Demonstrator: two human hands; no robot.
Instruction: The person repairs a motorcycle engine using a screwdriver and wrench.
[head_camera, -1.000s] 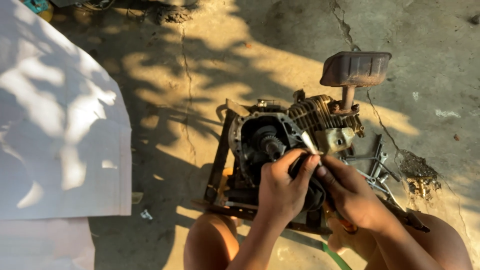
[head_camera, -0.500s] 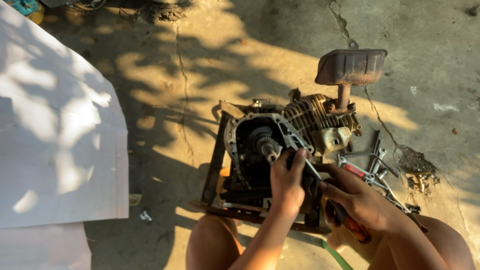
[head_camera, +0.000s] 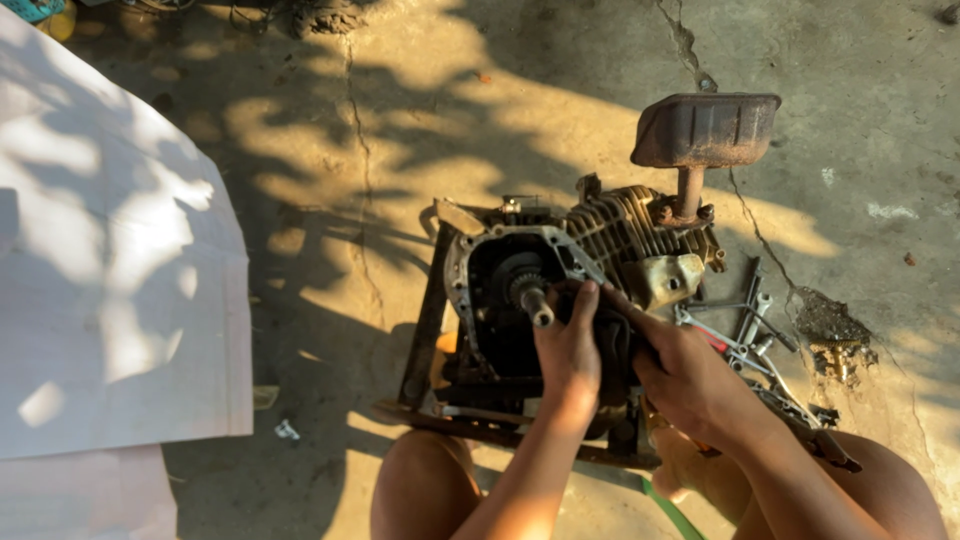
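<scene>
A small dirty engine (head_camera: 620, 235) sits on a rusty metal frame (head_camera: 425, 330) on the concrete. Its crankcase (head_camera: 500, 290) is open and the shaft (head_camera: 530, 300) sticks out. My left hand (head_camera: 568, 350) curls its fingers over a dark part (head_camera: 612, 345) at the opening's right rim. My right hand (head_camera: 690, 375) lies just right of it, index finger stretched to the rim. It is closed round a tool, of which only a bit of orange handle (head_camera: 700, 450) shows under the wrist. My bare knees are at the bottom edge.
A rusty muffler (head_camera: 705, 130) stands up from the engine's far right. Spanners and other loose tools (head_camera: 745, 330) lie on the floor to the right, beside a dark oily patch (head_camera: 825, 325). A large white sheet (head_camera: 100, 280) covers the left side.
Both hands have shifted a little down the crankcase's right rim. The thin metal blade seen between them earlier is now hidden under the fingers.
</scene>
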